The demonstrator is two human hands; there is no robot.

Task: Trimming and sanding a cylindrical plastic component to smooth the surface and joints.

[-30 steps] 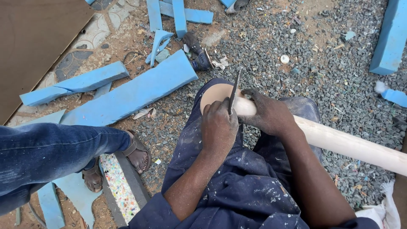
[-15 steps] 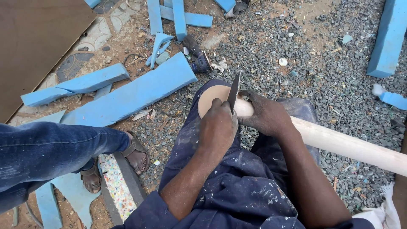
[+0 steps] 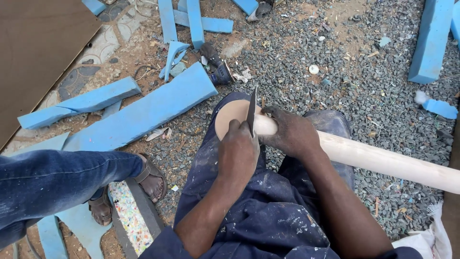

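Holding a long pale wooden pole [image 3: 378,158] across the lap, the person worked a thin dark metal blade [image 3: 251,112] at its end.

The right hand [image 3: 292,134] was closed around the pole just behind its end, and the left hand [image 3: 238,153] was closed on the blade, which stood nearly upright against the wood. The pole rested over the knees in dark blue paint-stained trousers [image 3: 268,211]; its long axis ran from the round tan wooden disc [image 3: 231,115] at the left end toward the right edge of the gravel ground [image 3: 345,72]. It looked stiff, smooth and rather heavy, so a grip near the worked end seemed best. Blue foam strips [image 3: 143,112] lay on the ground at the left, near another person's sandalled foot [image 3: 152,180].
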